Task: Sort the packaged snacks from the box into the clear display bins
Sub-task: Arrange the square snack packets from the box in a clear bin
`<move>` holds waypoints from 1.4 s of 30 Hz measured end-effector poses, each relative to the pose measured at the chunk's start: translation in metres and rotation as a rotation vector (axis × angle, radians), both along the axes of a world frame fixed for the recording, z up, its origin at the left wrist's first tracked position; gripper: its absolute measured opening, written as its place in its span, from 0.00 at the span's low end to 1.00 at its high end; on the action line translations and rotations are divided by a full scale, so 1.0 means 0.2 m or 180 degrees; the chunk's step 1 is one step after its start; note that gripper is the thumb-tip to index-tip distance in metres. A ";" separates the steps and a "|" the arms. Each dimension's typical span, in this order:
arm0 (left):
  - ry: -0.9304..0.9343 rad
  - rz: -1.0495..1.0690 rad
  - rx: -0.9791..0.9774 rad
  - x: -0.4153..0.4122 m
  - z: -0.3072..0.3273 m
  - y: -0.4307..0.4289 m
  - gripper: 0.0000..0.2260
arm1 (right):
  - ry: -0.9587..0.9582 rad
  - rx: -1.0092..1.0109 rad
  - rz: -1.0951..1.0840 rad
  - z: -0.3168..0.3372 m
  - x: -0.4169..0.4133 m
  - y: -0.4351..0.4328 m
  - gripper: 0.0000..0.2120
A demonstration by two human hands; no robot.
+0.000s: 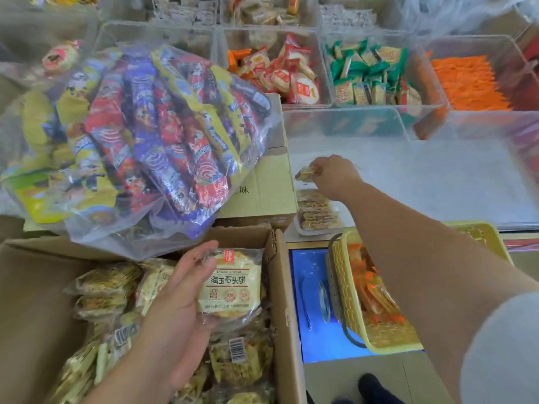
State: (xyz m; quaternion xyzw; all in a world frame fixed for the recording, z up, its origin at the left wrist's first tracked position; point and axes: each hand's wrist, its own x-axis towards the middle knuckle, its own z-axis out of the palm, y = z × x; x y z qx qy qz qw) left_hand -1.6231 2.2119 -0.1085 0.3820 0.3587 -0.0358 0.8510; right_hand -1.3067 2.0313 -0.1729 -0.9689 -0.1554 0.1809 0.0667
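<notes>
Clear-wrapped biscuit pack (230,284) fills the left hand (178,290) grip; right hand (335,176) pinches a snack packet (306,172).

Box (280,301) left of basket (347,290); bins (326,83) behind.

Two hands are out, left (178,290) and right (335,176), each holding one snack packet (230,284). One yellow basket (347,290), one big clear bag (140,135), two cardboard boxes (35,301).
</notes>
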 end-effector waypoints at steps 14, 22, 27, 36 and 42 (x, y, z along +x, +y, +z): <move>0.0077 0.0338 -0.0272 0.02 0.03 -0.01 0.16 | 0.0523 -0.0322 0.0314 0.02 -0.04 0.02 0.27; -0.0064 0.0347 -0.0194 -0.04 0.08 0.01 0.17 | -0.0067 0.2359 0.0611 0.54 -1.04 0.05 0.15; -0.0514 -0.0773 0.1959 -0.17 0.14 -0.03 0.18 | 0.1975 0.3379 -0.0911 0.53 -1.46 0.11 0.23; -0.1405 -0.1620 0.3812 -0.28 0.14 0.00 0.16 | 0.2969 0.4000 -0.2030 0.53 -1.49 0.11 0.13; -0.0357 -0.2208 0.4452 -0.18 -0.04 0.11 0.28 | 0.1471 0.3710 -0.1795 0.62 -1.30 0.02 0.12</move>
